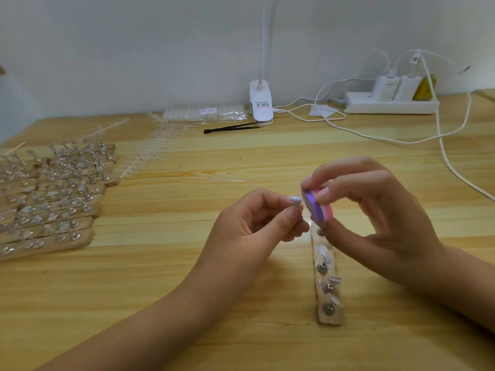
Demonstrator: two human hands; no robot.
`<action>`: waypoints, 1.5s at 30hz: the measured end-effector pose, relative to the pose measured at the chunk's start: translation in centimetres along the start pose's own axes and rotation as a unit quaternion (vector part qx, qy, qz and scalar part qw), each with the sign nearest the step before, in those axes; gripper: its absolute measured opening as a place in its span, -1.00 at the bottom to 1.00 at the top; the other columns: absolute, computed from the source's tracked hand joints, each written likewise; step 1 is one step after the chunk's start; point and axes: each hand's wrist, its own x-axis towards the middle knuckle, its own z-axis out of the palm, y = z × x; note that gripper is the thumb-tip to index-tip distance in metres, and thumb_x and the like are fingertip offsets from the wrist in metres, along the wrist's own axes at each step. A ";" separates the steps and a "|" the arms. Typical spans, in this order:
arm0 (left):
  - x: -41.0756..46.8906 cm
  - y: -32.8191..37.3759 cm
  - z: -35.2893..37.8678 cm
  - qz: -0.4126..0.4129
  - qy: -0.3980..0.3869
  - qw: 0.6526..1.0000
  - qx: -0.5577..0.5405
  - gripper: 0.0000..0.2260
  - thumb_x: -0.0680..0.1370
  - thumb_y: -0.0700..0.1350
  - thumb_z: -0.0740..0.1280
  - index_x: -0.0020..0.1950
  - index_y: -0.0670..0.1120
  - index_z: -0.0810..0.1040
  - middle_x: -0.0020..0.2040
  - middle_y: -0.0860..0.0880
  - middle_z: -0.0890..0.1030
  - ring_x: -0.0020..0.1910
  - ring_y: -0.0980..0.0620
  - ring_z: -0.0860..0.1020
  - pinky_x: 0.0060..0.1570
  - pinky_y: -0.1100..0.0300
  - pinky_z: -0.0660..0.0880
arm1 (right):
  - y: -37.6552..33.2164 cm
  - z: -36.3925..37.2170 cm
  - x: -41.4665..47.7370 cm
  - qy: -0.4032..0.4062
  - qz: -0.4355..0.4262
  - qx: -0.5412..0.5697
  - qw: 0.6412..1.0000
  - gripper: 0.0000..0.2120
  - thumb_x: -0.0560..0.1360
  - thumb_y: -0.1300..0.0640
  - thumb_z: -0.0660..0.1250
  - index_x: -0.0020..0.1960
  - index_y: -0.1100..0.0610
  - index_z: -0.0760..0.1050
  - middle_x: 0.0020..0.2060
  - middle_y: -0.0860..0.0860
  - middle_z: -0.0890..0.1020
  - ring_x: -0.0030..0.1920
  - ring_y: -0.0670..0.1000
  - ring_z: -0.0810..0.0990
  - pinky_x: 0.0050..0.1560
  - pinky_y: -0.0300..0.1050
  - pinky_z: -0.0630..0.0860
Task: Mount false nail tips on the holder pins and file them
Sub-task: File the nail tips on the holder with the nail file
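Pinching between thumb and forefinger of the left hand (263, 220), just right of centre frame, something too small and clear to make out, probably a false nail tip, held against or just beside the purple-and-pink buffer block (317, 207). Clamping that block in the right hand (375, 210), forefinger on top, thumb beneath, remaining fingers loosely curled. Lying below on the wooden table (241, 330), toward lower right, the holder strip (328, 277) with pale mounted tips (322, 251) on some pins. Judged feather-light, thin, springy and slippery plastic: best taken by the side edges near the base, filed with light strokes to avoid cracking or flicking away.
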 end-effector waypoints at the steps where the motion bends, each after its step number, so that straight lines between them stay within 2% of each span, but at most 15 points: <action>1: 0.0 0.0 0.0 -0.001 0.001 1.000 -0.005 -0.85 0.45 -0.04 0.38 -0.06 -0.08 0.61 -0.22 -0.04 0.71 -0.20 0.12 0.67 -0.16 0.34 0.54 | 0.1 0.0 0.0 -0.004 0.007 -0.002 1.000 -0.72 0.55 0.25 0.33 0.19 0.00 0.38 0.08 0.05 0.54 0.14 0.11 0.58 0.10 -0.02 0.52; 4: 0.1 0.1 0.1 0.004 -0.007 1.000 -0.011 -0.88 0.45 -0.07 0.37 -0.09 -0.11 0.56 -0.23 -0.03 0.71 -0.21 0.13 0.67 -0.17 0.34 0.53 | 0.1 0.0 0.0 -0.011 0.021 -0.001 1.000 -0.71 0.52 0.28 0.34 0.18 0.04 0.39 0.08 0.09 0.54 0.12 0.11 0.59 0.11 -0.10 0.55; 8: 0.2 0.1 0.1 0.008 -0.013 1.000 -0.018 -0.86 0.45 -0.09 0.35 -0.10 -0.15 0.52 -0.24 -0.05 0.70 -0.23 0.13 0.66 -0.17 0.33 0.54 | -0.5 0.0 0.2 0.007 -0.009 0.019 1.000 -0.67 0.53 0.26 0.35 0.21 0.01 0.35 0.10 0.08 0.52 0.13 0.08 0.59 0.09 -0.14 0.55; 12: 0.3 0.0 0.0 0.004 -0.015 1.000 -0.024 -0.87 0.45 -0.11 0.34 -0.12 -0.16 0.49 -0.25 -0.05 0.69 -0.23 0.12 0.66 -0.18 0.32 0.54 | -0.2 0.0 0.2 0.006 0.024 0.023 0.999 -0.65 0.53 0.24 0.34 0.19 -0.04 0.31 0.11 0.02 0.52 0.17 0.06 0.59 0.13 -0.16 0.53; 19: 0.4 0.0 -0.1 0.010 -0.026 0.999 -0.023 -0.87 0.47 -0.10 0.35 -0.07 -0.15 0.53 -0.23 -0.01 0.69 -0.19 0.13 0.65 -0.13 0.32 0.54 | 0.0 -0.2 0.2 0.037 0.029 0.024 0.999 -0.66 0.52 0.28 0.33 0.19 0.01 0.32 0.11 0.05 0.55 0.20 0.08 0.59 0.16 -0.12 0.52; 25: 0.2 0.1 -0.1 0.008 -0.040 0.999 -0.024 -0.90 0.50 -0.11 0.37 -0.09 -0.14 0.55 -0.23 -0.01 0.69 -0.21 0.14 0.65 -0.14 0.34 0.52 | 0.1 0.0 0.0 0.008 0.018 0.018 1.000 -0.64 0.52 0.33 0.32 0.22 0.02 0.36 0.16 0.09 0.57 0.21 0.12 0.59 0.17 0.00 0.53; 32: 0.3 0.2 0.0 0.008 -0.020 0.999 -0.027 -0.87 0.45 -0.09 0.37 -0.12 -0.14 0.54 -0.27 -0.01 0.68 -0.24 0.14 0.64 -0.18 0.33 0.52 | 0.2 -0.2 0.0 0.017 0.012 0.008 1.000 -0.67 0.53 0.29 0.34 0.21 0.02 0.37 0.13 0.06 0.58 0.19 0.12 0.60 0.14 0.05 0.52; 35: 0.1 0.1 0.0 0.015 -0.035 0.999 -0.020 -0.90 0.48 -0.10 0.39 -0.14 -0.11 0.53 -0.25 -0.01 0.69 -0.24 0.14 0.64 -0.18 0.35 0.52 | 0.1 -0.1 0.2 0.010 0.014 0.004 1.000 -0.68 0.54 0.25 0.35 0.21 0.00 0.37 0.12 0.10 0.57 0.15 0.12 0.61 0.11 0.04 0.53; 40: 0.1 0.3 -0.1 0.027 -0.042 0.999 -0.013 -0.90 0.48 -0.08 0.39 -0.11 -0.09 0.56 -0.19 -0.03 0.71 -0.17 0.12 0.67 -0.13 0.34 0.53 | 0.8 -0.5 0.1 0.020 0.060 -0.010 0.998 -0.66 0.51 0.18 0.40 0.22 -0.01 0.40 0.09 0.03 0.60 0.11 0.08 0.63 0.11 -0.06 0.56; 45: 0.5 0.2 -0.4 0.013 -0.032 0.999 0.037 -0.94 0.45 -0.01 0.44 -0.11 0.06 0.61 -0.09 -0.01 0.73 -0.04 0.06 0.69 -0.09 0.31 0.57 | 2.0 -1.5 0.3 0.098 0.150 0.051 0.982 -0.70 0.49 0.14 0.41 0.14 -0.07 0.42 0.03 -0.02 0.62 0.08 0.05 0.64 0.13 -0.15 0.54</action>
